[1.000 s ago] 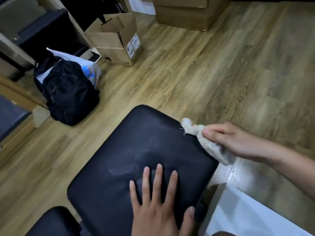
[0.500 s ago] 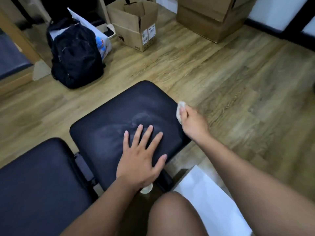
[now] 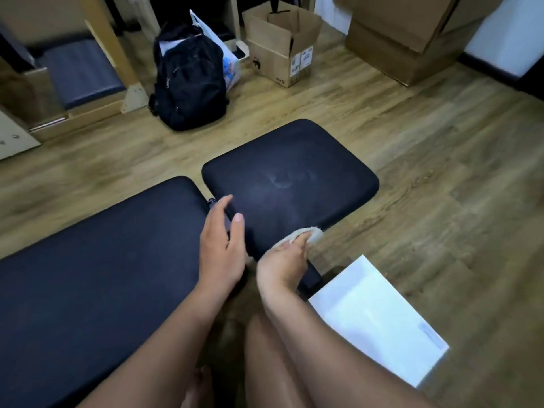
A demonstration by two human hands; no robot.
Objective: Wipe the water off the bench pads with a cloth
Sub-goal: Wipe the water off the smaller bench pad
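Observation:
Two black bench pads fill the middle: a small square pad with a faint wet smear near its centre, and a long pad to its left. My right hand holds a small beige cloth against the near edge of the small pad. My left hand hovers with relaxed fingers over the gap between the two pads, holding nothing. My bare knee shows at the bottom.
A black backpack and a white bag stand on the wooden floor behind the bench. Open cardboard boxes sit at the back. A white sheet lies on the floor to the right. Wooden furniture lines the left.
The view pulled back, showing both pads. My right hand slid the cloth from the small pad's right side to its near edge. My left hand lifted off the pad and moved toward the gap.

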